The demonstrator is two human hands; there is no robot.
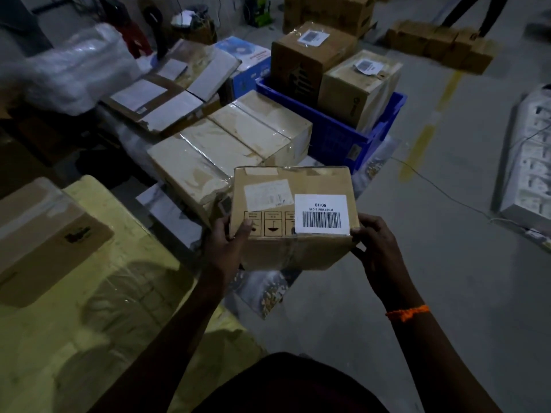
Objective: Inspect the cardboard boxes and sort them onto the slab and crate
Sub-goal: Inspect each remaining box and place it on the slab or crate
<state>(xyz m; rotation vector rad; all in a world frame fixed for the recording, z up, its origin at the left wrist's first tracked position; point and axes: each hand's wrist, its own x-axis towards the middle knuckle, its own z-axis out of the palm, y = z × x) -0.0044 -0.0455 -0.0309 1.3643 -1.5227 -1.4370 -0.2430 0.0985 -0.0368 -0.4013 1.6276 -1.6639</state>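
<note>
So both hands are on one cardboard box (pixel 293 216), held up in the air over a speckled slab (pixel 262 293) on the floor. The left hand (pixel 229 238) pinches the near left corner: its thumb (pixel 246 226) lies flat on the top face, right by the printed handling symbols, and the other fingers go round the side where I can't see them. The right hand (pixel 377 248) has the near right corner, with the thumb tip pressed at the edge next to the white barcode label (pixel 322 214) and the fingers curled close together under the right side. There's an orange thread band (pixel 408 312) on that wrist.

Just past the held box sits a row of taped boxes (pixel 229 144), side by side and touching. Right of them is the blue crate (pixel 334 135) with two upright boxes in it, a darker one (pixel 310 55) at the back and a paler one (pixel 360 84) beside it, both with white labels on top. At the near left there's a yellow plastic-wrapped bundle (pixel 119 293) with another brown box (pixel 44 239) lying on it.
</note>
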